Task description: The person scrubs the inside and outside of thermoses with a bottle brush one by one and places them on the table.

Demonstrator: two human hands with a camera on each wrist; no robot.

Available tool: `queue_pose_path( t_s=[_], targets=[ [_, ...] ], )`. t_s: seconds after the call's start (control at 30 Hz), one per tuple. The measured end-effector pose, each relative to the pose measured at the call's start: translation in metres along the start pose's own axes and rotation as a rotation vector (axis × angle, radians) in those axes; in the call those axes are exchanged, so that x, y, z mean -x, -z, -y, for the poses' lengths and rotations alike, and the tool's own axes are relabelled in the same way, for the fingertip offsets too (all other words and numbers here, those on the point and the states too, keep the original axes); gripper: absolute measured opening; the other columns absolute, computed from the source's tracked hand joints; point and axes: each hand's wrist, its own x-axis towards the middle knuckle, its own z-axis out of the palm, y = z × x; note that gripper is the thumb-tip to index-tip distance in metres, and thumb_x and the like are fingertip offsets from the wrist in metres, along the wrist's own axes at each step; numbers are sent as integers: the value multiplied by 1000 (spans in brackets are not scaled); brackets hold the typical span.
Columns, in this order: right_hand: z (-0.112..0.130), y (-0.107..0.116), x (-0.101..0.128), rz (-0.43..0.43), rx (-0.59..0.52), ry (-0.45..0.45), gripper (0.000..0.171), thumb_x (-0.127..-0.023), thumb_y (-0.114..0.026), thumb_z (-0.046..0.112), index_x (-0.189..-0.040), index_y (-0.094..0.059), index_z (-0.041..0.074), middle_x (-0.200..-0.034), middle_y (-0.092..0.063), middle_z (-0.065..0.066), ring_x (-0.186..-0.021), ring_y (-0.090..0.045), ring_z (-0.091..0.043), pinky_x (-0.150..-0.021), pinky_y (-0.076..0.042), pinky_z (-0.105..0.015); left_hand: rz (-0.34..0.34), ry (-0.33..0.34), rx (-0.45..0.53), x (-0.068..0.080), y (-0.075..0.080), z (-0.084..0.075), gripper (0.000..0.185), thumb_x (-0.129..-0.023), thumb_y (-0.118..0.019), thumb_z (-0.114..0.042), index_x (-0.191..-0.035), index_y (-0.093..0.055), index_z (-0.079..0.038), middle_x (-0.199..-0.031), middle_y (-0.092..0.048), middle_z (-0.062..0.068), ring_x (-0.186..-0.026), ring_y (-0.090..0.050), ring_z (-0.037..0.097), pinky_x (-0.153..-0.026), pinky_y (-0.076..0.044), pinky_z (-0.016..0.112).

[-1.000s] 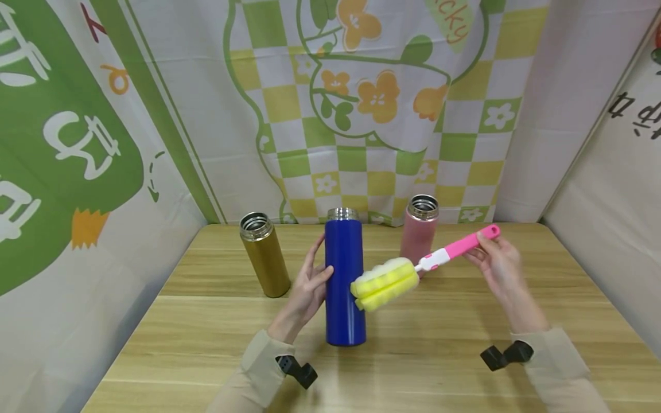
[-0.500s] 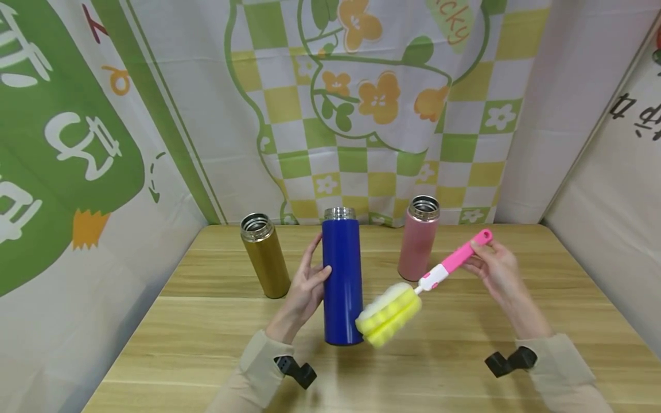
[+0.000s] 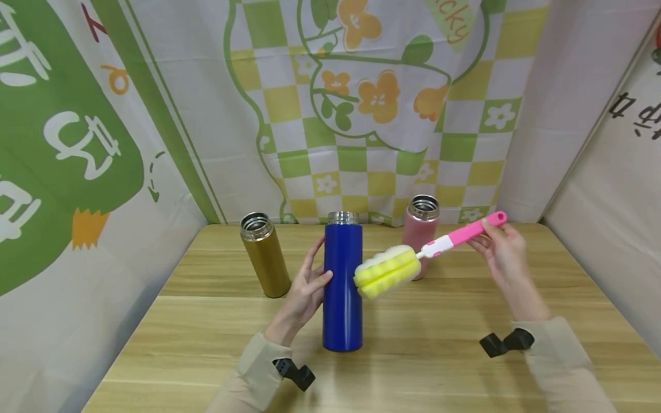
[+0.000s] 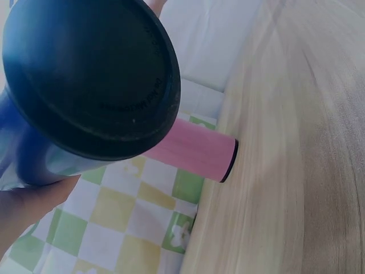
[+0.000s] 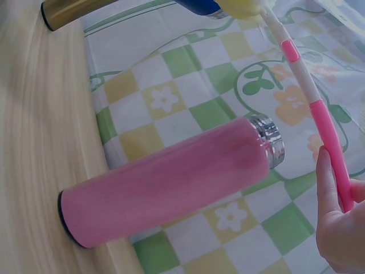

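Observation:
A tall blue bottle (image 3: 342,298) with an open steel mouth stands upright at the table's middle. My left hand (image 3: 314,271) grips its left side, thumb in front and fingers behind. In the left wrist view its black base (image 4: 85,74) shows from below, clear of the wood. My right hand (image 3: 496,244) pinches the pink handle (image 3: 465,234) of a bottle brush. The brush's yellow and white sponge head (image 3: 384,271) hangs in the air against the blue bottle's upper right side. In the right wrist view the fingers (image 5: 336,222) hold the handle's end.
A gold bottle (image 3: 264,255) stands open-mouthed to the left and a pink bottle (image 3: 420,221) behind the brush, both near the back of the wooden table (image 3: 439,321). Printed cloth walls close in the back and both sides.
The brush swung down beside the bottle's lower part, then rose again; its sponge head now sits higher, near the bottle's upper side. The left hand kept its hold.

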Motion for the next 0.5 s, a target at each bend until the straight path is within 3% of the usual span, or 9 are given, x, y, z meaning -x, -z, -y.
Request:
queue_pose_path(
  t_s=[0.33,0.5],
  targets=[
    [7,-11,-2,-62,-34,15,21,-82,-59,3,-98,-46,-2,-85,-61,-16,-72,-63,-24,-74,-49,-31,21,-15,-27,2,3,-1,73,-88,-48,-2,-142,-2,-18,-122,-42,13,-103,-53,21,-82,-45,37],
    [8,-12,-3,-95,-104,39,17,-83,-56,1,-96,-46,-3,-81,-61,-18,-71,-64,-26,-73,-50,-33,7,-14,-34,2,6,-1,78,-86,-53,-3,-143,0,-17,-123,-41,13,-105,-52,21,-84,-45,37]
  ],
)
